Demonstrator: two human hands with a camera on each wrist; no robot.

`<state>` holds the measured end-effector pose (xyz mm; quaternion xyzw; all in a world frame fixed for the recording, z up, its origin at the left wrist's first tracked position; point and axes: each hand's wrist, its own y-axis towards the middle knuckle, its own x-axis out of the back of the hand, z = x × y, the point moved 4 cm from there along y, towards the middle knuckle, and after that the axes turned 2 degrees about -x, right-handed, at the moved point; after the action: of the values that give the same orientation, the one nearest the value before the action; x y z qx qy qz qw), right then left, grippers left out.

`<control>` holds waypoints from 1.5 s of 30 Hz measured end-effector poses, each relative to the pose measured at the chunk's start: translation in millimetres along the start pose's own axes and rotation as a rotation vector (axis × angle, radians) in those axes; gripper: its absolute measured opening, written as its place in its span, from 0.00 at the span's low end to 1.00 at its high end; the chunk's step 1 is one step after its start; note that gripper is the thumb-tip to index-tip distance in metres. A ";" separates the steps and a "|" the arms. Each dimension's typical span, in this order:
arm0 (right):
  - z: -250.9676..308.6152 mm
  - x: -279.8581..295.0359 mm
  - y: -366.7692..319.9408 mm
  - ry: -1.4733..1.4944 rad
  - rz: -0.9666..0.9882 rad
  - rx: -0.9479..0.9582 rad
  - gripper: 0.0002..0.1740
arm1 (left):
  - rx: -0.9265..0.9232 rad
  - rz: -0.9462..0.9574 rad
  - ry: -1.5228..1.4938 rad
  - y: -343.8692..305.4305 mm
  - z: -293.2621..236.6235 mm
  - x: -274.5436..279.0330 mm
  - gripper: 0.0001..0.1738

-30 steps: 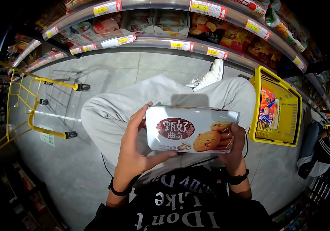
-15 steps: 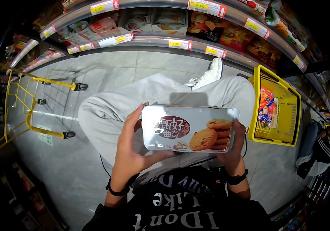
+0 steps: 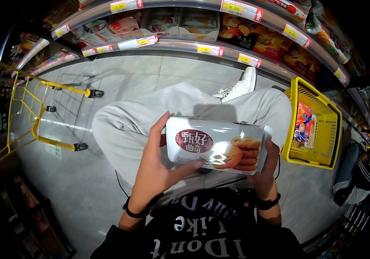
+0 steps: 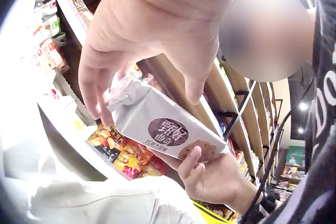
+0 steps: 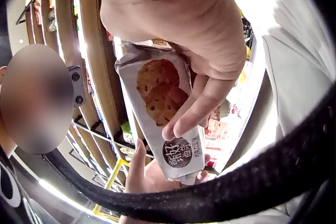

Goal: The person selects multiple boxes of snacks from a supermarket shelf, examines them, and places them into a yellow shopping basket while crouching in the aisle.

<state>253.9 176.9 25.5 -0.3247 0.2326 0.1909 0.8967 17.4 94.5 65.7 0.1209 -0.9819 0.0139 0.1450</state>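
Note:
In the head view, a white cookie packet point(image 3: 198, 131) printed with a maroon oval and a stack of cookies is held over the lap. My left hand point(image 3: 152, 166) grips its left end, the thumb lying along the lower edge of the printed face. At the other end my right hand point(image 3: 266, 172) holds the packet by its crimped wrapper end, thumb up the side. The left wrist view shows the packet's narrower side point(image 4: 157, 121) with the same oval. In the right wrist view, two fingers point(image 5: 197, 111) of my right hand lie across a printed side of the packet.
A yellow shopping basket point(image 3: 290, 149) with a few small packets point(image 3: 303, 125) stands beside the right knee. On the left is a yellow wheeled cart point(image 3: 38, 138). Snack shelves point(image 3: 180, 44) curve along the front. A person point(image 3: 360, 172) is at the far right.
The packet has tilted, its right end dropping lower, and glare now crosses the cookie picture. My left thumb has come up onto the printed face. Both hands have kept hold of it.

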 end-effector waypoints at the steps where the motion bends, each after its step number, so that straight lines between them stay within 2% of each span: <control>1: -1.4 -4.0 -0.5 0.003 0.005 -0.004 0.40 | 0.015 0.001 0.035 0.8 -0.5 -3.0 0.65; 4: 0.4 -15.8 -4.8 -0.206 0.008 -0.003 0.46 | 0.104 -0.008 -0.018 4.1 -7.5 -13.0 0.66; 8: -7.4 -17.4 -3.2 -0.207 0.138 -0.084 0.52 | 0.163 -0.038 -0.061 6.8 -5.4 -14.7 0.63; 14: -7.5 -15.3 -0.7 -0.202 0.177 -0.130 0.56 | 0.178 -0.038 -0.116 6.6 -3.0 -12.4 0.58; 19: -11.7 -12.6 -1.7 -0.191 0.169 -0.120 0.55 | 0.109 -0.025 -0.095 4.7 0.9 -10.5 0.56; 21: -13.2 -9.9 -1.6 -0.174 0.146 -0.112 0.55 | 0.218 -0.057 -0.215 3.1 1.4 -10.8 0.54; 25: -15.6 -7.3 -2.8 -0.204 0.177 -0.115 0.54 | 0.237 -0.050 -0.196 4.0 -5.2 -12.2 0.53; 33: -15.3 -9.3 -3.5 -0.268 0.219 -0.091 0.53 | 0.163 -0.039 -0.125 4.8 3.0 -11.4 0.53; 37: -21.2 -5.0 -3.7 -0.264 0.213 -0.105 0.51 | 0.182 -0.044 -0.161 5.4 -2.7 -12.4 0.53; 39: -18.1 -3.1 -3.7 -0.322 0.183 -0.113 0.50 | 0.318 -0.077 -0.276 3.5 -1.2 -13.0 0.51; 41: -13.8 -14.1 -2.2 -0.261 0.220 -0.102 0.48 | 0.305 -0.080 -0.259 3.5 1.6 -13.2 0.50; 42: -9.7 -20.9 -3.6 -0.234 0.295 -0.047 0.41 | 0.277 -0.090 -0.263 4.1 2.3 -13.8 0.49; 45: -10.7 -20.9 -3.7 -0.213 0.289 -0.043 0.42 | 0.222 -0.097 -0.273 3.6 1.7 -15.3 0.49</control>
<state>235.5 163.0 31.4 -0.2850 0.1766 0.3559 0.8723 30.2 101.5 59.7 0.1841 -0.9779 0.0987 -0.0033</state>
